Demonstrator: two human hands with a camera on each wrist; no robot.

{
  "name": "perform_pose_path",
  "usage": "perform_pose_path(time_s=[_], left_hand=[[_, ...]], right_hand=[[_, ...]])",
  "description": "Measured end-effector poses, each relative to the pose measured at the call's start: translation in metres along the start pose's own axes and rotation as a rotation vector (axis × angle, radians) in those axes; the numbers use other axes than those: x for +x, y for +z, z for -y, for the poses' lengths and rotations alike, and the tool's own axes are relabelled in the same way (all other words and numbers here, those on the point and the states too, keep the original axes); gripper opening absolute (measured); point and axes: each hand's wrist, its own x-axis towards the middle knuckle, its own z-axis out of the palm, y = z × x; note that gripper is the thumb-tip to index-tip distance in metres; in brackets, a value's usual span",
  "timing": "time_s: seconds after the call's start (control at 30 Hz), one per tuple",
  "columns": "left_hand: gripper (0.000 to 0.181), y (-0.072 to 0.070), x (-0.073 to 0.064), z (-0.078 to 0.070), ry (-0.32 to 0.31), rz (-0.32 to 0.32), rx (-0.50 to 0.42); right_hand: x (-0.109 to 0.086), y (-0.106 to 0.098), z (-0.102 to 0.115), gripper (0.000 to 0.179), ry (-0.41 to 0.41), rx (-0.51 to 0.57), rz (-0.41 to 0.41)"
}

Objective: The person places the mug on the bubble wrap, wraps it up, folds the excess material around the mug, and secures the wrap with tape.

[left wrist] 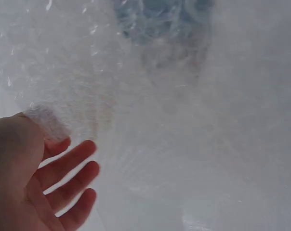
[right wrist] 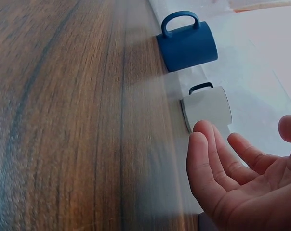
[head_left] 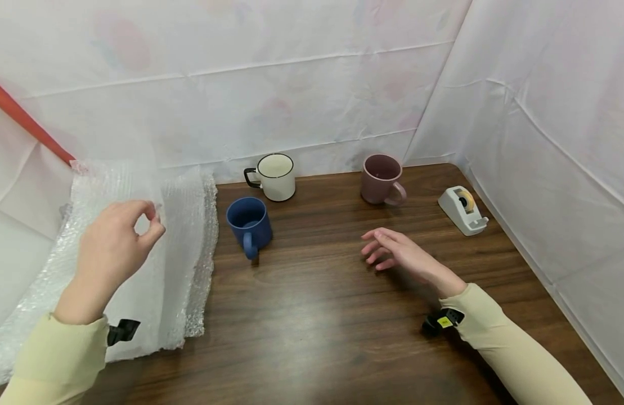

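Observation:
At the left of the head view, my left hand [head_left: 109,242] pinches a sheet of bubble wrap [head_left: 182,242] between thumb and forefinger, lifting it off the stack. The left wrist view shows the raised bubble wrap [left wrist: 184,130] across most of the picture, a blue shape blurred behind it. My right hand [head_left: 405,256] hovers over the table with its fingers loosely bent and holds nothing. Nearest to the stack stands a blue mug [head_left: 249,225], handle toward me. Behind it is a white mug [head_left: 276,179] with a black rim and handle. A mauve mug [head_left: 380,180] stands beyond my right hand.
A white tape dispenser [head_left: 461,211] with a roll of tape sits near the right edge of the brown wooden table [head_left: 301,320]. White cloth [head_left: 312,95] hangs along the back and the right side. A red strip [head_left: 28,121] slants at the far left.

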Motion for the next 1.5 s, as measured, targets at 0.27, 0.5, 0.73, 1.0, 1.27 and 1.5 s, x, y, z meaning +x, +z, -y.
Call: perform_pose_path(time_s=[0.27,0.5,0.73,1.0,1.27,1.5], left_hand=[[0.017,-0.002,0.005,-0.038,0.256,-0.22,-0.03],[0.024,-0.002,0.004,-0.075,0.477,-0.319,-0.103],[0.022,0.002,-0.005,-0.104,0.713,-0.321,-0.092],[0.027,0.009,-0.018,-0.109,0.929,-0.156,-0.056],[0.029,0.021,-0.029,-0.114,1.139,-0.045,-0.073],[0.03,0.033,-0.042,-0.124,1.245,0.026,-0.012]], right_hand=[[-0.001,-0.001,0.002,0.056,-0.002,-0.006,0.004],[-0.001,-0.001,0.002,0.057,-0.017,-0.017,0.002],[0.0,0.001,0.004,0.053,-0.026,-0.023,-0.003],[0.001,0.003,0.008,0.05,-0.042,-0.034,-0.004],[0.002,0.004,0.01,0.048,-0.085,-0.028,-0.004],[-0.001,0.003,0.012,0.041,-0.165,0.108,0.073]])
